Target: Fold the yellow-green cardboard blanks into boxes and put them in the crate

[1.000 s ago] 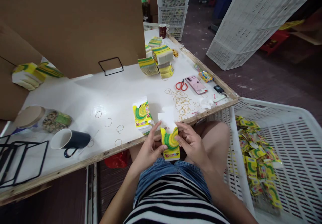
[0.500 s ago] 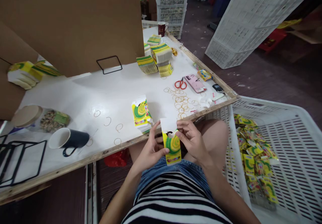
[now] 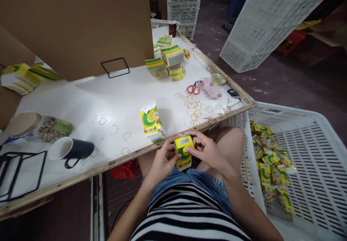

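Both hands (image 3: 184, 152) have the yellow box (image 3: 184, 153) pinched, so just press that barcode flap down evenly.

No word or number is legible. A barcode (image 3: 184, 141) stands on the upper end of the held box (image 3: 184, 153), between five and six o'clock from the view's centre. Its lower lettering, that on the stacked cartons (image 3: 149, 120) between eight and nine, and any on the packets (image 3: 271, 158) towards four, is too small.
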Demonstrator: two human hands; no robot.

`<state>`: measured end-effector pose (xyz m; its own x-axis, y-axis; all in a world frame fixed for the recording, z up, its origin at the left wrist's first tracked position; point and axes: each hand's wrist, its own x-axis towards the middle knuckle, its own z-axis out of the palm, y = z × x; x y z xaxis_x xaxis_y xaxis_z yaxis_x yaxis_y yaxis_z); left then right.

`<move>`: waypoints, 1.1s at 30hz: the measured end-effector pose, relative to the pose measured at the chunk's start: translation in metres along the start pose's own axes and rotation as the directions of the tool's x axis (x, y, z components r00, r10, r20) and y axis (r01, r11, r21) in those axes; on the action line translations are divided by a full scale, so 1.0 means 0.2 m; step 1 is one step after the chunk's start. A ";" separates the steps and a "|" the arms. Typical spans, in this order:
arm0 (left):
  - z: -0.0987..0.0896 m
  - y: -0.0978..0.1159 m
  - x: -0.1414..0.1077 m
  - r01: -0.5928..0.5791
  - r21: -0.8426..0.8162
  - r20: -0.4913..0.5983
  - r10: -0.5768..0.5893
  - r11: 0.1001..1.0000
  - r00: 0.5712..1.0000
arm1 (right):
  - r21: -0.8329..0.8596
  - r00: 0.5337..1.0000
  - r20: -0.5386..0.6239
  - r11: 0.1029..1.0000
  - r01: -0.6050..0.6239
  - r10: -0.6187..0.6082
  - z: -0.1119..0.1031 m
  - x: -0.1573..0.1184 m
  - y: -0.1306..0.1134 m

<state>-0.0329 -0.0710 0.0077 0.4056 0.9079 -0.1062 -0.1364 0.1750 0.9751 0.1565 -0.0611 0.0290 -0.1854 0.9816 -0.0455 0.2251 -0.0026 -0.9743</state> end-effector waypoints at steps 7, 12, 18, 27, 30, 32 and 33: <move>0.00 0.03 0.00 0.019 -0.062 0.049 -0.016 0.998 0.999 | -0.148 0.999 -0.048 0.989 0.014 -0.021 0.04 0.01 0.01; -0.01 0.03 0.00 0.023 -0.174 0.004 -0.023 0.985 1.000 | -0.136 0.989 -0.082 0.984 0.112 -0.124 0.02 0.02 0.02; 0.06 0.01 0.01 -0.002 -0.146 0.018 0.005 0.989 1.000 | 0.037 0.969 -0.180 0.983 0.182 -0.172 0.04 0.00 0.04; -0.25 0.11 0.09 -0.071 0.851 -0.271 0.551 0.520 0.789 | -0.600 0.181 -0.794 0.796 -0.079 -0.581 -0.33 -0.12 -0.02; -0.40 0.08 0.12 -0.009 0.883 -0.258 0.500 0.470 0.827 | -0.549 0.342 -0.781 0.835 0.024 -0.523 -0.28 -0.09 -0.01; -0.44 0.07 0.12 -0.021 0.879 -0.245 0.489 0.477 0.837 | -0.425 0.491 -0.770 0.902 0.084 -0.408 -0.18 -0.06 0.00; -0.44 0.07 0.12 -0.033 0.874 -0.244 0.494 0.486 0.834 | -0.338 0.557 -0.760 0.936 0.103 -0.336 -0.12 -0.05 0.00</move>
<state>-0.1052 -0.0140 0.0019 0.0508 0.9368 0.3461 0.7101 -0.2776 0.6471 0.1816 -0.0653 0.0352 0.5478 0.6927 0.4691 0.5145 0.1632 -0.8418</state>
